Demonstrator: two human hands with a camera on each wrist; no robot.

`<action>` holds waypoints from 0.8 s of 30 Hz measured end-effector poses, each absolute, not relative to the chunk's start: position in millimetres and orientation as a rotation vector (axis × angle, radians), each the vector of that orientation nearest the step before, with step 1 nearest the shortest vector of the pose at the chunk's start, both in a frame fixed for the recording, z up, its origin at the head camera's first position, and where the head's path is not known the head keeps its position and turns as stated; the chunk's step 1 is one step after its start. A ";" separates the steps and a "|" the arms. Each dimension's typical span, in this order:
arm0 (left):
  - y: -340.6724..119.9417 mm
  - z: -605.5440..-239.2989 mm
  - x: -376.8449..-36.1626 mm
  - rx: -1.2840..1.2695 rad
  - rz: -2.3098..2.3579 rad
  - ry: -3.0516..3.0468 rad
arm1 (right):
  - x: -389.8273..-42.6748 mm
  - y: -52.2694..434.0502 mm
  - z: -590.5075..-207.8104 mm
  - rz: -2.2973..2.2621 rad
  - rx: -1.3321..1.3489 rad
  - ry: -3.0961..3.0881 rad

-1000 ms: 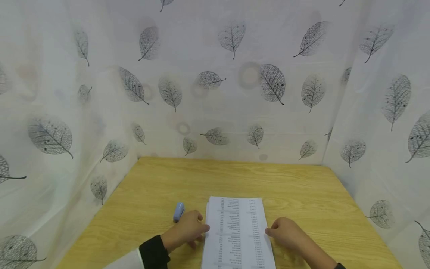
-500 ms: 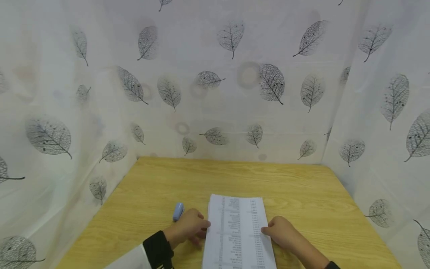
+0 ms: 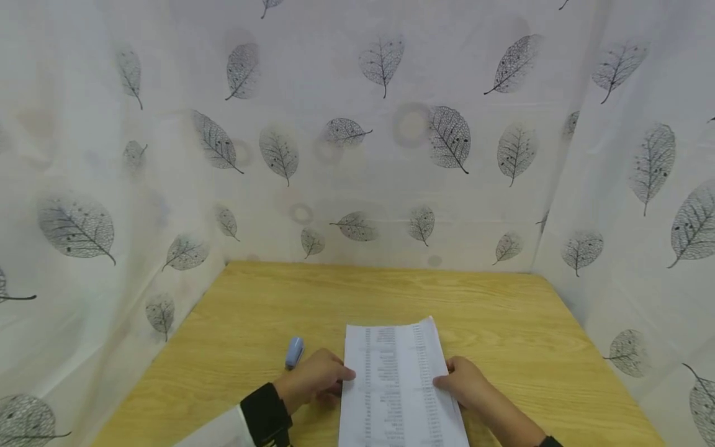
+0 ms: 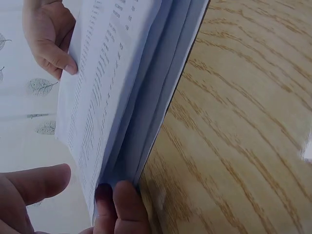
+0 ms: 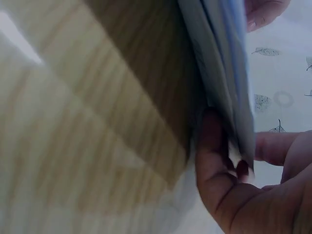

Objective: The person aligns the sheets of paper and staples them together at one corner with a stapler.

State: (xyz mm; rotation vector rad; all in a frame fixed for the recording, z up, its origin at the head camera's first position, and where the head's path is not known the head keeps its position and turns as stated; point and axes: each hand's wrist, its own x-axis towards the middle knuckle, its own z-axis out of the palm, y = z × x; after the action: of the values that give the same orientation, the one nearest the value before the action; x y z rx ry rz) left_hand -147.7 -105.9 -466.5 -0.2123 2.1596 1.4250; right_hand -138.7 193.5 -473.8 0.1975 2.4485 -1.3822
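A stack of printed paper sheets (image 3: 393, 379) sits at the near middle of the wooden table (image 3: 503, 310), its far right corner raised. My left hand (image 3: 339, 377) grips its left edge. In the left wrist view the fingers (image 4: 119, 204) curl under the stack (image 4: 117, 97) and the thumb lies on the printed top. My right hand (image 3: 445, 382) holds the right edge. The right wrist view shows its fingers (image 5: 212, 161) under the sheets (image 5: 219, 73) and its thumb on the other side. There the stack stands clear of the tabletop.
A small light-blue object (image 3: 294, 352) lies on the table just left of my left hand. White curtains (image 3: 357, 155) printed with grey leaves close off the table at the back, left and right.
The stack lay flat a second ago; now its far end is lifted and turned slightly right. Both hands have moved in from the sides and taken hold of its edges.
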 end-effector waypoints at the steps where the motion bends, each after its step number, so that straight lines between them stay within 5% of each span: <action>1: -105.6 -466.2 -147.4 -0.216 1.425 2.160 | -139.1 192.6 -475.7 -1.389 0.201 2.458; 14: -114.1 -457.3 -154.5 -0.194 1.626 2.210 | -132.7 183.6 -453.7 -1.854 0.129 2.443; 24: -108.0 -405.0 -153.7 0.395 2.099 2.166 | -128.0 177.1 -401.9 -2.081 -0.079 2.494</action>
State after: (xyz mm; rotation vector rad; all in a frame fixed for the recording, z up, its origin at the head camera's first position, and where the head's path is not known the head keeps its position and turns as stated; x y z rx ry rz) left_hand -153.7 -108.0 -405.0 0.3948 2.1665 2.0994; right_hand -128.0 177.1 -401.9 -0.0791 2.4942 -2.0815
